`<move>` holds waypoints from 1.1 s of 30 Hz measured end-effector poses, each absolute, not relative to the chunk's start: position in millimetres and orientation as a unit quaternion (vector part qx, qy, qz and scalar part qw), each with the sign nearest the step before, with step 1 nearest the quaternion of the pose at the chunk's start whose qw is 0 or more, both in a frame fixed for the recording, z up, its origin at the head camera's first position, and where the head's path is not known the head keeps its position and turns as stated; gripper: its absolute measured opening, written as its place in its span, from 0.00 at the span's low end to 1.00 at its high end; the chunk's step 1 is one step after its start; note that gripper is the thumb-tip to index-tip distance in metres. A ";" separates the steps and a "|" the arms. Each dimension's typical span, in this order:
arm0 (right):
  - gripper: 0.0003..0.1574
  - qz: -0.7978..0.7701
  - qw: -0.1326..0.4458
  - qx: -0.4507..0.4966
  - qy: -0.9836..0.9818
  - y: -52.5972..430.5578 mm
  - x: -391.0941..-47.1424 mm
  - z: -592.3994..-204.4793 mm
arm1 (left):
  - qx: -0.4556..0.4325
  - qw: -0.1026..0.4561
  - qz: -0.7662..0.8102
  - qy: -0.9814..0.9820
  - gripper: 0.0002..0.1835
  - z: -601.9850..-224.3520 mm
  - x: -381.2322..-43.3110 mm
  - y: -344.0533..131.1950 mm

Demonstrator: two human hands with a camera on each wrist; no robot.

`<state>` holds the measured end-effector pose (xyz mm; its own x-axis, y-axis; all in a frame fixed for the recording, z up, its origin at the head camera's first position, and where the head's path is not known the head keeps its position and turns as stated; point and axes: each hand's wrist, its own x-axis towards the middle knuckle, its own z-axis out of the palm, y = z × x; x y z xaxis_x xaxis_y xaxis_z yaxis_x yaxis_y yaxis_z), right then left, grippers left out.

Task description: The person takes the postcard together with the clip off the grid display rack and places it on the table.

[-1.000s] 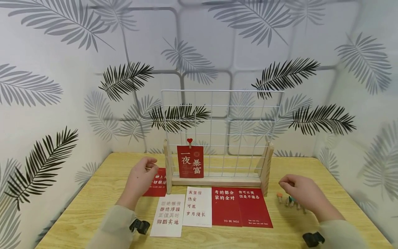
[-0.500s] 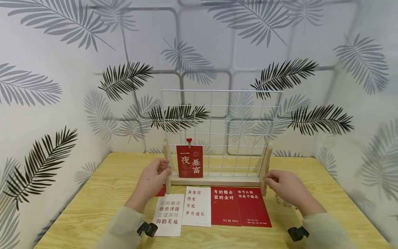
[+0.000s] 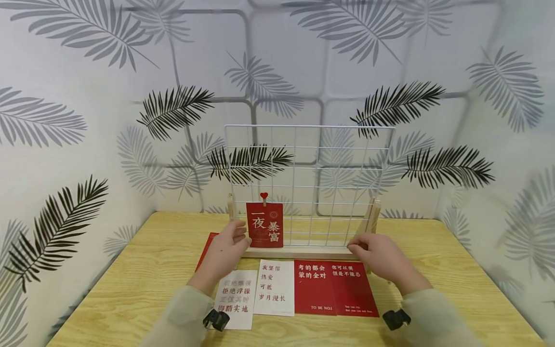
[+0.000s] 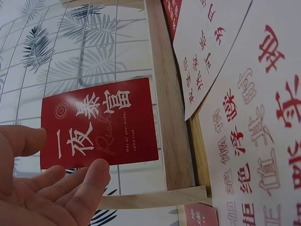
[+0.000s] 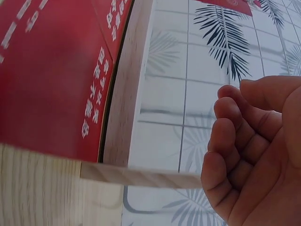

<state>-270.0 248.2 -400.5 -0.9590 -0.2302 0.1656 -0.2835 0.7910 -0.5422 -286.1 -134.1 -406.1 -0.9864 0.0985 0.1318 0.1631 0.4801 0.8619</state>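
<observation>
A red card (image 3: 265,226) with white lettering hangs on the white wire grid (image 3: 312,188), held by a clip with a red heart (image 3: 264,195). My left hand (image 3: 226,248) is at the card's left edge, fingers spread and gently bent; in the left wrist view its fingertips (image 4: 99,170) reach right up to the card's border. My right hand (image 3: 381,255) hovers before the right end of the wooden stand (image 3: 299,252). Its fingers (image 5: 221,136) are loosely curled, the thumb close to the index tip, and no object shows between them.
Before the stand, two white cards (image 3: 274,289) and two red cards (image 3: 315,289) lie side by side on the wood-grain table (image 3: 130,270). Another red card (image 3: 207,248) is partly hidden behind the left hand. Leaf-patterned walls (image 3: 277,58) close off the back and sides.
Both hands have moved inward: the left one rightward to the hanging card's edge, the right one leftward from beside the small figures on the table to the stand. The cards stay put.
</observation>
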 end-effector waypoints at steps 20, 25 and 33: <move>0.09 0.284 0.051 0.195 -0.937 171.7 -282.5 -377.2 | -0.038 0.045 -0.499 -0.865 0.39 -406.2 -296.2 -115.7; 0.14 0.276 0.049 0.209 -0.937 156.7 -286.1 -367.5 | -0.032 0.047 -0.495 -0.867 0.38 -407.2 -297.6 -114.0; 0.27 0.243 0.059 0.222 -0.942 125.1 -296.8 -349.8 | -0.027 0.056 -0.476 -0.877 0.37 -407.1 -300.5 -111.3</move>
